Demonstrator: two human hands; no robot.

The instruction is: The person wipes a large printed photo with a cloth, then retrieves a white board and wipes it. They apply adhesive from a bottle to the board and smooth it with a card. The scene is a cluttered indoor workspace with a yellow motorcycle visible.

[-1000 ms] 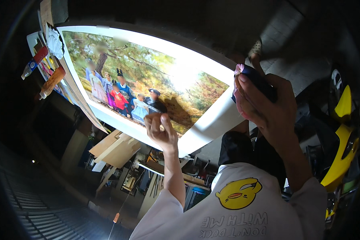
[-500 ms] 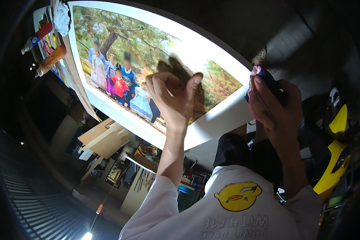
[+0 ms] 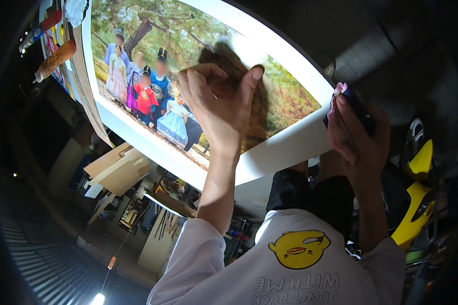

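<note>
A large photo print with a white border shows a group of people in colourful traditional dress among trees. It lies under bright light. Over its middle is my left hand, fingers bent and thumb stretched apart, with nothing seen in it. A dark shadow falls on the print beside this hand; whether the fingertips touch the surface I cannot tell. My right hand grips a pink cloth at the print's right edge. Something dark sits beside the cloth, partly hidden by the fingers.
At the far left are an orange-brown bottle and crumpled clear plastic. Wooden boards and cluttered shelves stand below the print. A lit bulb hangs at lower left. Yellow panels are at the right.
The view has shifted a little. My left hand has moved farther up over the print, its shadow with it. My right hand still grips the cloth near the right edge.
</note>
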